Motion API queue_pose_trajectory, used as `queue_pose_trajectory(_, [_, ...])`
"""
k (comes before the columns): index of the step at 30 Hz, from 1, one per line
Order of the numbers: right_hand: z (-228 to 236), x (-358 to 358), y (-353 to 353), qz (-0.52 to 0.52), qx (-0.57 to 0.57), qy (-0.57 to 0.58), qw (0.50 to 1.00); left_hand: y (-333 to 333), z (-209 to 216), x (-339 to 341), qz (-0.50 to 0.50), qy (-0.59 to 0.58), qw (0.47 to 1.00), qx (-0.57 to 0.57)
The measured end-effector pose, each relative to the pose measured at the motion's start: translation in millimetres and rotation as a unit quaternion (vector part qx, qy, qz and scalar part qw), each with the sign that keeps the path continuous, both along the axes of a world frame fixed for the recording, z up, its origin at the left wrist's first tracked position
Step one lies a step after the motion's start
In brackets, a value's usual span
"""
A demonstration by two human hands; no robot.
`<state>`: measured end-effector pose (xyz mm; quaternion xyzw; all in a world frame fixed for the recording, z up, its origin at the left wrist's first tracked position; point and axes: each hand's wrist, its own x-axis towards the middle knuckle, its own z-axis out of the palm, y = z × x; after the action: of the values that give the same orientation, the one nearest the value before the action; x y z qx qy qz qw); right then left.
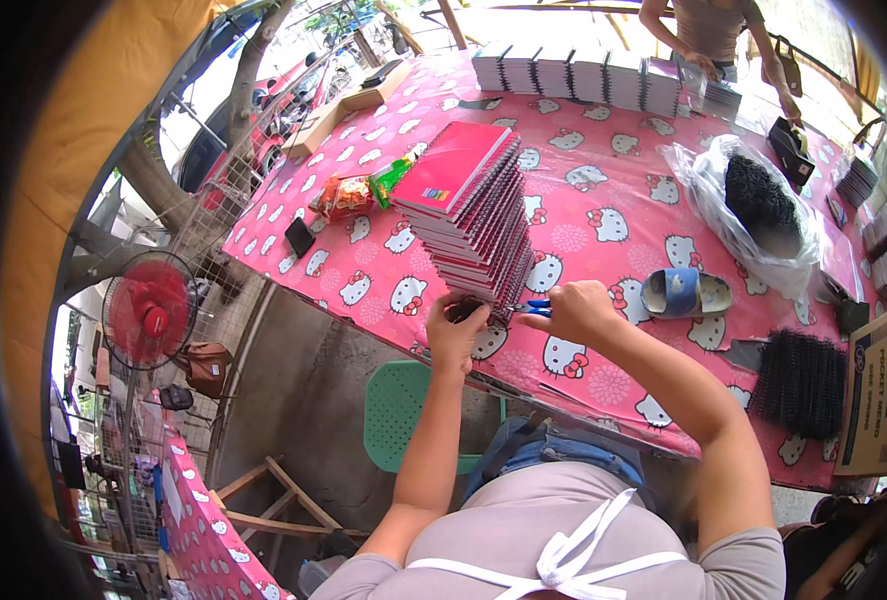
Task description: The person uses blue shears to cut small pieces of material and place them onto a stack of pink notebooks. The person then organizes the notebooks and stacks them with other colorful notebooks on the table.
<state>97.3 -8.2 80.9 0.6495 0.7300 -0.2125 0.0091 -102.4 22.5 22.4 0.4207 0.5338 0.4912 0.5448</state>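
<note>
Two hands work at the near edge of the bench [604, 240], which wears a pink wipe-clean cloth printed with white cartoon cats. My left hand [456, 335] is curled shut on a small dark piece at the foot of the tall slanting stack of red-covered spiral-bound notebooks [474, 205]. My right hand [579, 310] is closed around a blue-handled tool [535, 307], its tip pointing at the wire spines at the bottom of that stack; what kind of tool I cannot tell. The hands are close together but not touching, both against the lowest notebooks.

Below the bench edge sits a green plastic chair seat [396, 415]. Just right of my right hand lies a blue and cream roll of tape [686, 293], and farther right a bundle of black wire binding coils [802, 380] beside a brown cardboard box [879, 395].

Left of the stack lie an orange snack packet [345, 195] and a small dark phone [300, 237]. Beyond, a clear plastic bag of black coils [759, 200] rests on the right. At the far edge stands a row of white-edged notebook piles [574, 72], where another person's hand [702, 65] rests.
</note>
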Motion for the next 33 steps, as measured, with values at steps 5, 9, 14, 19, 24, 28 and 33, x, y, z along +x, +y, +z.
queue_pose_trajectory(5, [-53.5,11.0,3.8,0.026,0.309,-0.028,0.950,-5.4,0.9,10.4,0.003,-0.007,1.000,-0.020])
queue_pose_trajectory(9, [-35.1,-7.8,8.7,0.006,0.125,0.031,0.992,-3.7,-13.3,2.9,-0.003,0.005,1.000,0.018])
queue_pose_trajectory(14, [-41.3,2.9,0.8,0.018,0.223,0.009,0.975,-3.8,-14.5,2.1,-0.002,0.003,1.000,0.015])
queue_pose_trajectory(19, [-48.3,-0.9,6.3,0.029,0.366,-0.043,0.929,-7.2,-12.2,6.9,0.001,0.010,0.999,0.030])
queue_pose_trajectory(24, [-35.2,-4.0,9.3,0.026,0.208,-0.003,0.978,-7.8,-10.8,8.2,0.003,0.015,0.998,0.054])
queue_pose_trajectory(28, [-29.0,-4.5,14.6,0.040,0.141,-0.024,0.989,-5.3,-13.6,6.7,0.006,0.017,0.999,0.044])
queue_pose_trajectory(33, [-27.1,1.5,6.1,0.024,0.145,-0.024,0.989,-2.4,-17.2,-2.9,0.020,-0.013,1.000,0.015])
